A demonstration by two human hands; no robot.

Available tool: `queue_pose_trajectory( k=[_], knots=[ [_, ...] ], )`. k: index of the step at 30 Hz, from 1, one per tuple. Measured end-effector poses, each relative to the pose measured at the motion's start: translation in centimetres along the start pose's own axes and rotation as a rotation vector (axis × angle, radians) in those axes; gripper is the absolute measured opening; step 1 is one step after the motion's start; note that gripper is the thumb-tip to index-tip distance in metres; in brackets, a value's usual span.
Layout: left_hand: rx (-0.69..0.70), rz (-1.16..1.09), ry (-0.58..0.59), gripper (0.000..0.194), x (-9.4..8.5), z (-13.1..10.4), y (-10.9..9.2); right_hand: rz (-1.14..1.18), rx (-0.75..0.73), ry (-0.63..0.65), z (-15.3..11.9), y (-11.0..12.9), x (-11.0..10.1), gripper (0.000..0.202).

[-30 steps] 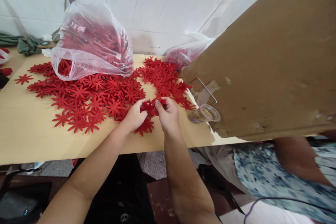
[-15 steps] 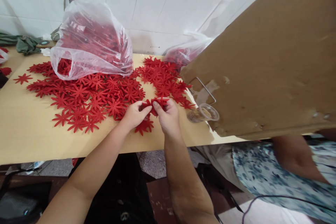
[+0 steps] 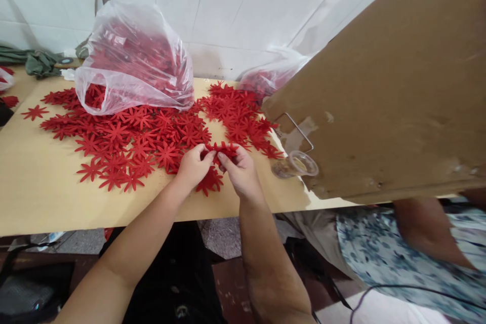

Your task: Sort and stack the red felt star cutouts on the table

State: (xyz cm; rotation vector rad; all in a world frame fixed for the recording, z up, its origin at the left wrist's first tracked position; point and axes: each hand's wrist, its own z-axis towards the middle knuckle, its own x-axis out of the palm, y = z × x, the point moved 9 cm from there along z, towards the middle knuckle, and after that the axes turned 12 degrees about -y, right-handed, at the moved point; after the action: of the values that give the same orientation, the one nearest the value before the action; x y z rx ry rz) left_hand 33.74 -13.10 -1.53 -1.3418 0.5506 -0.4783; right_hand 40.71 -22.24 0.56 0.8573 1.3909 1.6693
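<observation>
Between my two hands, over the table's near part, is a red flower cutout (image 3: 226, 149) with narrow petals. My left hand (image 3: 195, 167) pinches its left side with thumb and fingers. The opposite side is gripped by my right hand (image 3: 242, 169), thumb on top. My fingers hide part of it, so I cannot tell whether it is one layer or more. Just below my hands lies another red flower (image 3: 210, 182). A wide heap of the same flowers (image 3: 144, 136) spreads to the left, and a smaller pile (image 3: 237, 116) lies behind my right hand.
On the heap sits a clear plastic bag (image 3: 134, 61) full of red flowers; a second bag (image 3: 271, 73) leans at the wall. To the right stand a plastic cup (image 3: 294, 164) and a big cardboard sheet (image 3: 383, 96). Another person's arm (image 3: 429, 233) shows at lower right.
My hands have come slightly closer together and the right fingers have shifted on the red flower, which now shows more above the thumbs. The piles look unchanged.
</observation>
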Motion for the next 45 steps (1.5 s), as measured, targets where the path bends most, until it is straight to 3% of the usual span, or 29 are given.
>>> queue_pose_trajectory(
  k=[2, 6, 9, 11, 17, 22, 26, 29, 33, 39, 43, 45],
  knots=[
    [0.029, -0.066, 0.010, 0.007, 0.1, -0.1, -0.6, 0.008, -0.004, -0.041, 0.1, 0.0, -0.4, 0.026],
    [0.029, -0.139, 0.040, 0.017, 0.3, -0.2, -1.3, 0.034, 0.037, -0.062, -0.1, -0.5, -0.3, 0.028],
    [0.003, -0.108, 0.003, 0.006, -0.1, 0.1, -1.0, 0.053, 0.079, -0.137, -0.2, -1.0, -0.6, 0.033],
    [0.004, -0.038, -0.038, 0.014, -0.5, 0.2, -0.7, 0.058, 0.104, -0.173, -0.2, -1.3, -0.8, 0.037],
    [0.091, 0.124, -0.053, 0.029, -0.8, 0.2, -1.0, 0.051, 0.110, -0.085, -0.6, -1.2, -0.1, 0.039],
    [0.051, 0.115, -0.014, 0.038, -0.6, 0.1, -0.5, 0.048, 0.109, 0.002, -1.0, -0.8, 0.9, 0.038],
    [-0.034, -0.057, -0.010, 0.029, -0.2, -0.1, 0.1, 0.097, 0.105, -0.060, -0.6, -0.8, 0.3, 0.034],
    [0.005, -0.142, 0.041, 0.014, 0.4, -0.2, -0.4, 0.115, 0.117, -0.106, -0.3, -1.2, -0.5, 0.031],
    [-0.004, -0.174, 0.018, 0.011, 0.4, 0.0, -0.2, 0.112, 0.103, -0.094, -0.4, -1.2, -0.6, 0.031],
    [0.002, -0.050, 0.004, 0.015, 0.3, 0.3, 0.8, 0.110, 0.141, -0.041, -0.7, -1.6, 0.3, 0.037],
    [0.057, 0.093, -0.007, 0.029, -0.1, 0.1, 0.2, 0.147, 0.165, -0.089, -0.5, -1.8, 0.1, 0.034],
    [0.063, 0.101, -0.037, 0.024, -0.5, 0.0, -0.3, 0.161, 0.157, -0.116, -0.5, -1.8, -0.1, 0.031]
  ],
)
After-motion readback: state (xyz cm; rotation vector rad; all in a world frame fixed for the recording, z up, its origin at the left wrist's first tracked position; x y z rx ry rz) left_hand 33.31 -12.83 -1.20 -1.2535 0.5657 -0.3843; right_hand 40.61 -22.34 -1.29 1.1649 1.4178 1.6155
